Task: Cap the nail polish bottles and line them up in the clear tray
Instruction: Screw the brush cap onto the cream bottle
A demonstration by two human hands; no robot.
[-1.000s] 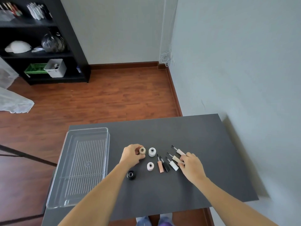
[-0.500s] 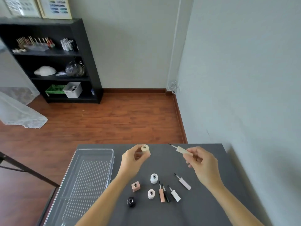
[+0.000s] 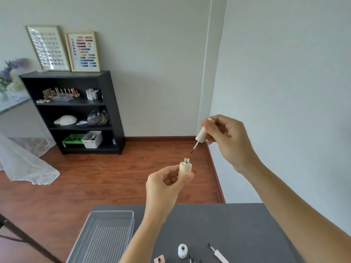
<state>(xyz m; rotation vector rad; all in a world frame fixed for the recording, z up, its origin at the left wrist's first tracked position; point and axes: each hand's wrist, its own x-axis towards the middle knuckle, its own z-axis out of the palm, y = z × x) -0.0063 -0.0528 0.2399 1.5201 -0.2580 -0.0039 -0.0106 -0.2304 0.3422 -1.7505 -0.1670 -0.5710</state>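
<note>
The left hand (image 3: 167,184) is closed around a small cream nail polish bottle (image 3: 185,168). The thumb and fingers pinch its lower half. The bottle stands upright in the air, above the far edge of the bench (image 3: 237,228). Its neck is open, with no cap on.

The right hand (image 3: 227,138) is curled shut on a cream cap (image 3: 201,133) with a thin brush (image 3: 194,148) under it. The fingers hold the top of the cap. The cap tilts, and the brush tip points down at the open neck. The tip is just above the neck and does not touch it.

A clear tray (image 3: 106,236) sits on the left part of the dark bench. Nothing can be seen in it. Near the bottom edge, a white bottle (image 3: 182,250) and a pink square bottle (image 3: 159,260) stand open on the bench. A white cap with a brush (image 3: 218,254) lies beside them, to the right. More brush tips poke in at the very bottom edge.
</note>
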